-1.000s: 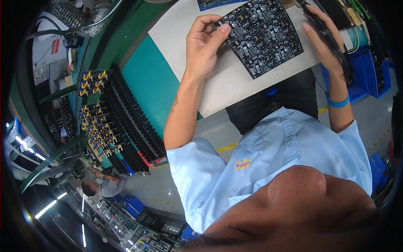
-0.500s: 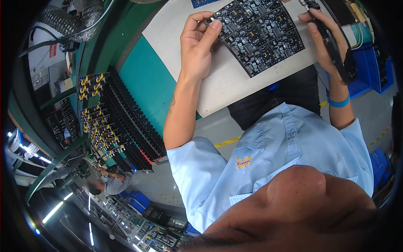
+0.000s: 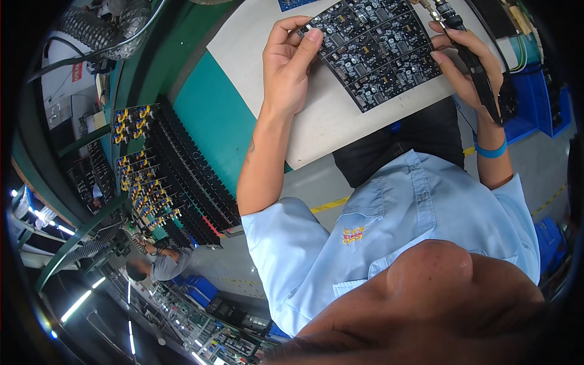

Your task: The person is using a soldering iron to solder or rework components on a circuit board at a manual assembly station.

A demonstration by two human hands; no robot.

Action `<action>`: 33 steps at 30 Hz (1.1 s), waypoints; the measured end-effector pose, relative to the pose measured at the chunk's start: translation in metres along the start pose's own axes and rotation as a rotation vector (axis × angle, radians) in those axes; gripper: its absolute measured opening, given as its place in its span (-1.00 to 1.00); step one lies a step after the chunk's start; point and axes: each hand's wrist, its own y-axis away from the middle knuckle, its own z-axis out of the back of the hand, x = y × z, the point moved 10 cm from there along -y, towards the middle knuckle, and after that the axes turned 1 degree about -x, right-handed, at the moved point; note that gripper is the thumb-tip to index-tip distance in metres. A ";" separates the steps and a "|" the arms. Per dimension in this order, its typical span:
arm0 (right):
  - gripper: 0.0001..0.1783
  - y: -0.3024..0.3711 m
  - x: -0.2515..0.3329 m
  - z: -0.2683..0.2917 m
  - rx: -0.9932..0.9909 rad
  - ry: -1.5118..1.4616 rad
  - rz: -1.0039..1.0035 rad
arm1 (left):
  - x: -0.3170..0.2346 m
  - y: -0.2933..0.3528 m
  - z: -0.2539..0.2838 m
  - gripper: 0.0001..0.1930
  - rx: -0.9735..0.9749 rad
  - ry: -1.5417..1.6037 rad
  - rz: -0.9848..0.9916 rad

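Observation:
A black circuit board panel (image 3: 380, 52), split into several like sections full of small parts, is tilted over the pale work surface (image 3: 304, 143). My left hand (image 3: 289, 67) is closed on its left corner, thumb on top and fingers curled behind. In my right hand (image 3: 471, 70) lies a black-handled tool (image 3: 477, 73) with a metal front end, slanting across the palm. The fingertips of that hand are at the panel's right edge; whether they grip it I cannot tell. A blue band (image 3: 491, 148) circles my right wrist.
Left of the work surface is a green mat (image 3: 213, 115), beside rows of black strips and boards with yellow and blue parts (image 3: 143, 176). Blue bins (image 3: 535, 100) stand at the right. Part of a blue board (image 3: 295, 3) shows at the top. Another person (image 3: 161, 266) works at lower left.
My right hand has moved left with the black-handled tool, bringing its fingertips to the panel's right edge. The tool has turned slightly. The left hand and the panel have barely moved.

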 end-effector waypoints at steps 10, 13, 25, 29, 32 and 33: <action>-0.43 0.001 -0.003 0.000 -0.022 -0.025 -0.060 | -0.004 0.002 -0.005 -0.72 0.039 0.030 -0.039; -0.42 0.001 -0.001 0.001 -0.034 -0.013 -0.034 | -0.004 0.000 -0.006 -0.73 0.042 0.047 -0.029; -0.43 0.000 0.002 0.002 -0.041 -0.040 -0.027 | 0.005 -0.003 0.002 -0.68 0.017 0.085 0.051; -0.42 0.000 0.001 0.000 -0.051 -0.076 -0.023 | 0.007 -0.003 0.000 -0.61 0.052 0.164 0.058; -0.42 0.001 0.000 0.000 -0.067 -0.109 -0.027 | 0.008 -0.003 0.001 -0.53 0.042 0.118 0.011; -0.42 0.001 -0.001 0.001 -0.074 -0.117 -0.028 | 0.007 -0.004 0.002 -0.51 0.042 0.104 -0.005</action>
